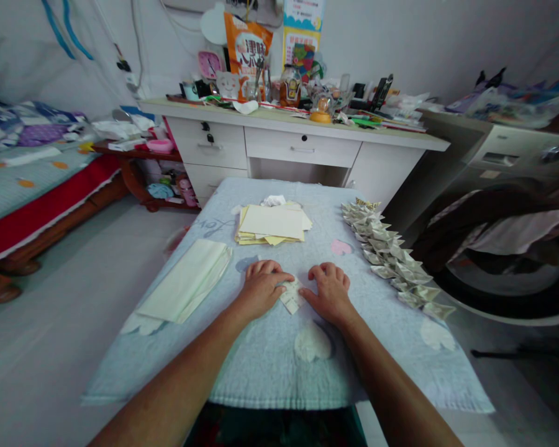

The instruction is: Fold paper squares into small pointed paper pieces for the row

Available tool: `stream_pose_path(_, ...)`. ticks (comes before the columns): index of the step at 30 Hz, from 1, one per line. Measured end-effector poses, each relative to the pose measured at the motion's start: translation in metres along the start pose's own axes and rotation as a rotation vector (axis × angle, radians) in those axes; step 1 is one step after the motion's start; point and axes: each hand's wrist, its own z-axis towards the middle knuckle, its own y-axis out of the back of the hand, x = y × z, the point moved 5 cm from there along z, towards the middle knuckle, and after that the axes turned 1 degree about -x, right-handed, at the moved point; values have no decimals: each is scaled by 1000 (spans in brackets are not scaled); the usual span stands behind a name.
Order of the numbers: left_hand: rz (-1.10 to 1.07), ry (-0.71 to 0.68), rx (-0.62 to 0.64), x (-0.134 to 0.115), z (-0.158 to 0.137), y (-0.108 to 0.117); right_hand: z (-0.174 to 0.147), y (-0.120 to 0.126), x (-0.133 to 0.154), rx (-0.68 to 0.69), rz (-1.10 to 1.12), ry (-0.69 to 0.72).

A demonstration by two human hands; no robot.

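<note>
A small folded piece of printed paper (292, 302) lies flat on the cloth-covered table, its lower corner pointing toward me. From the left, my left hand (262, 288) holds it down, with the thumb and index finger on its upper left part. My right hand (330, 293) has its thumb at the paper's right edge, and its other fingers curl toward the tabletop. Beyond the hands sits a stack of cream and yellow paper sheets (272, 223). A long folded pale green sheet (186, 282) rests left of my left hand. Rows of folded pointed paper pieces (391, 254) stand to the right.
The light blue tablecloth (270, 379) hangs over the near table edge. Behind stands a white desk (302, 152) crowded with jars, a clock and an orange bag (246, 53). A washing machine (498, 161) is at right, a bed (41, 180) at left.
</note>
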Motion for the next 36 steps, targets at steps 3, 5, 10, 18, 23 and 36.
stream_pose_path(3,-8,5,-4,1,0,0,0,3,-10,25,20,-2)
stream_pose_path(5,-12,4,-6,1,0,-1,0,6,-15,42,38,0)
stream_pose_path(10,-11,-4,-8,0,0,0,1,13,-14,42,135,53)
stream_pose_path(18,-28,-18,-52,1,1,-1,3,0,11,-35,115,160)
stream_pose_path(23,-71,-25,-50,-3,4,0,3,-6,16,-36,136,194)
stream_pose_path(36,-1014,184,-170,9,11,10,4,12,11,-176,655,236)
